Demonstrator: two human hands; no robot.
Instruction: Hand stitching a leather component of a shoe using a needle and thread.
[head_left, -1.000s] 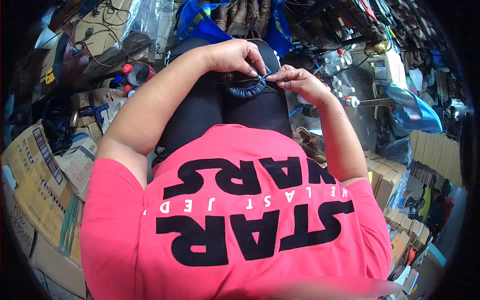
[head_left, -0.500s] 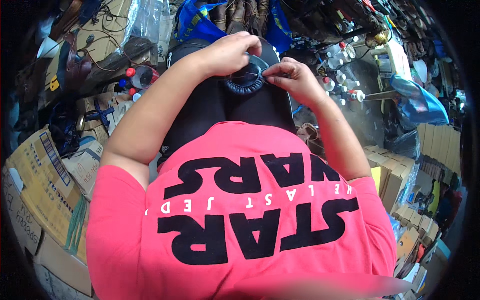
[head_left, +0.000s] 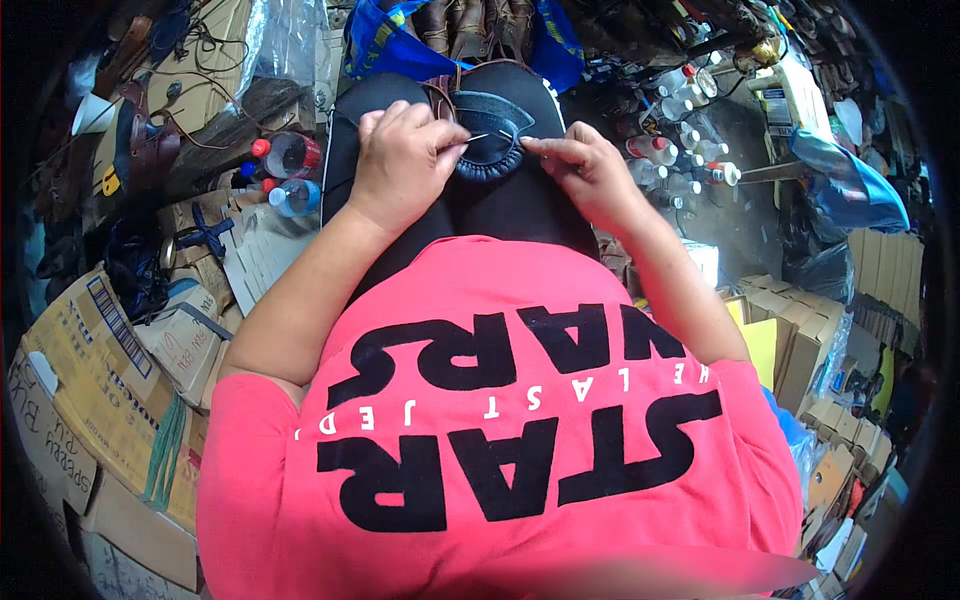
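Note:
A dark blue moccasin-style shoe (head_left: 487,170) with a pleated, gathered edge rests on my black-clad lap, its opening facing up. At its left side, my left hand (head_left: 402,165) is closed in a pinch. A thin, pale thread or needle (head_left: 490,134) runs from those fingertips across the shoe's opening. My right hand (head_left: 595,175) is at the right rim, thumb and index finger closed on the pleated edge. Whether those fingers also hold something small cannot be made out. A brown strap (head_left: 440,98) lies beside the shoe, by my left fingers.
Beyond my knees, a blue bag (head_left: 390,45) holds several brown leather shoes (head_left: 470,30). Plastic bottles stand at left (head_left: 290,155) and right (head_left: 685,150). Cardboard boxes (head_left: 110,350) crowd the left side; stacked cardboard (head_left: 800,330) lies at right, near a blue plastic bag (head_left: 850,180).
My left hand has come down from above the shoe to its left side, uncovering more of the opening. My right hand has stayed near the right rim, shifting slightly.

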